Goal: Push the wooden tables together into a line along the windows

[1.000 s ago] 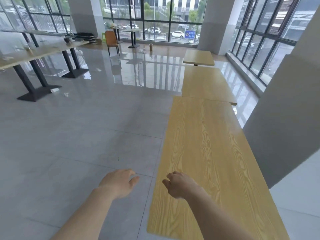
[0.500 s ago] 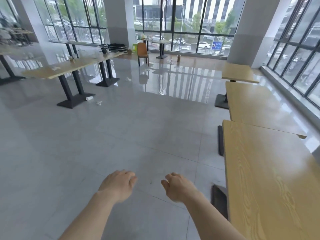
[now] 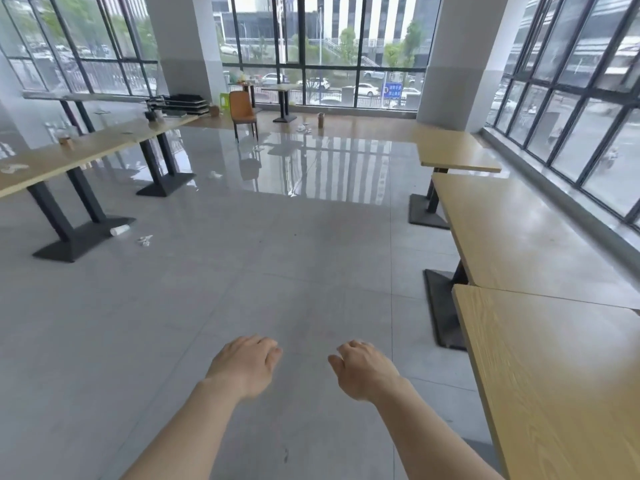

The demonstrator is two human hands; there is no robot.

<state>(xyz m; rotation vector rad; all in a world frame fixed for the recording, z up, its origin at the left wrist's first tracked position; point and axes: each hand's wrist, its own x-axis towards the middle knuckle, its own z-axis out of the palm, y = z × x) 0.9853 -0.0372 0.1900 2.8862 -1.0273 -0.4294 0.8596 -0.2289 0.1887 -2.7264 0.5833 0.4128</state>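
Both hands hung empty over the grey tiled floor (image 3: 277, 271) at lower centre: left hand (image 3: 244, 367) loosely curled, palm down; right hand (image 3: 367, 370) same, fingers bent, gripping nothing. Three light wooden rectangular tables ran up the right edge by the windows (image 3: 588, 116): nearest table (image 3: 561, 393) lower right, middle table (image 3: 519, 237) touching it at a slight angle, far table (image 3: 453, 150) beyond. Another long wooden table (image 3: 86, 150) stood at left. An orange chair (image 3: 242, 109) sat upper centre.
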